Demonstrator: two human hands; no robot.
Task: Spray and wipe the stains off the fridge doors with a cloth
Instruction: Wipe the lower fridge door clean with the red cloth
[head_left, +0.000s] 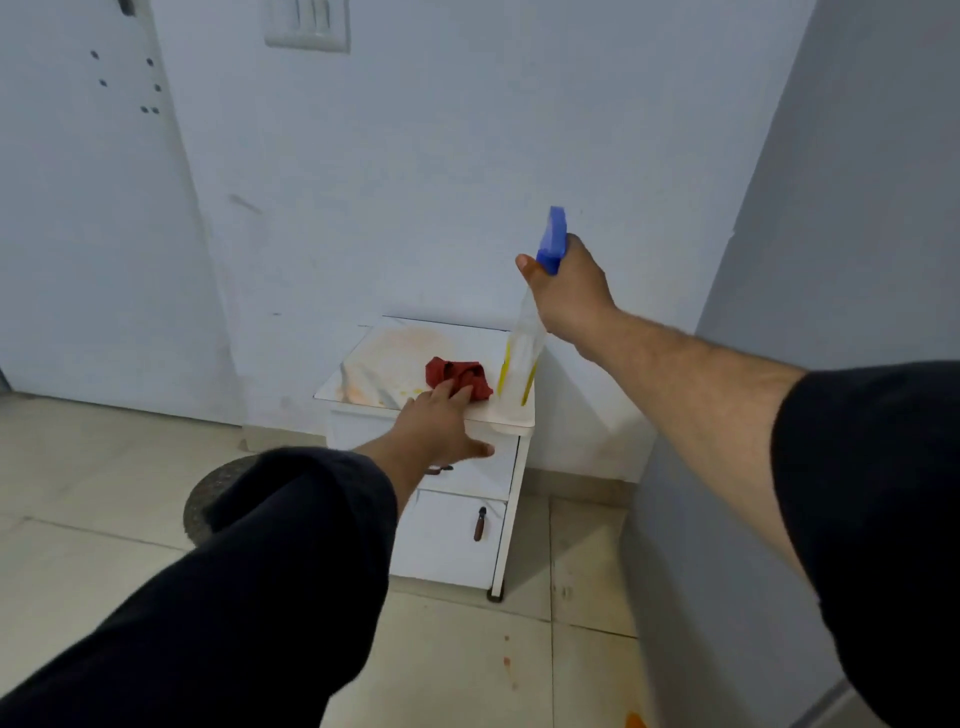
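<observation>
My right hand (569, 291) grips the neck of a clear spray bottle (522, 364) with a blue trigger head and yellow stripes. The bottle hangs tilted just above the right edge of a small white cabinet (457, 499). A crumpled red cloth (460, 376) lies on the cabinet top. My left hand (441, 423) reaches over the cabinet's front edge, fingers spread, fingertips touching the near side of the cloth. The grey fridge side (810, 260) fills the right of the view.
The cabinet top (395, 358) carries orange smears. It has two drawers with handles. A pale wall stands behind, with a switch plate (307, 23) at the top and a door (78, 208) at the left. The tiled floor has a round drain cover (208, 499) and orange spots.
</observation>
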